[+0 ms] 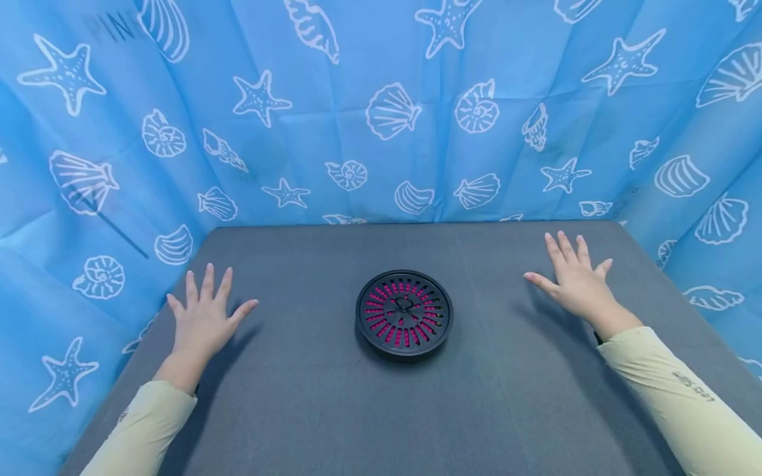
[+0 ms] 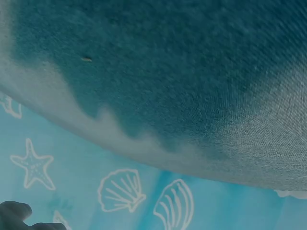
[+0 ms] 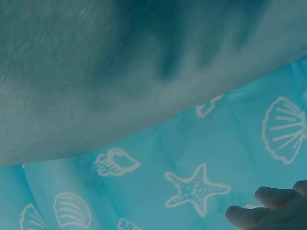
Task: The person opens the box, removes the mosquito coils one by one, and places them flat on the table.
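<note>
A round black container [image 1: 405,316] with a slotted lid sits mid-table in the head view. Bright pink shows through the slots, and a small ring handle stands at the lid's centre. Well to its left is my left hand [image 1: 204,324], palm down with straight, spread fingers, holding nothing. On the far side, my right hand [image 1: 574,281] is likewise spread and holds nothing. Both hands cast shadows on the table. Fingertips [image 2: 17,211] of the left hand show at a lower corner of the left wrist view; the right wrist view catches some right fingertips [image 3: 273,196].
The grey cloth-covered table [image 1: 297,410] has its far edge against a blue curtain [image 1: 369,66] printed with white shells and starfish. This curtain also hangs along the left and right sides. Pale sleeves [image 1: 673,383] cover both forearms.
</note>
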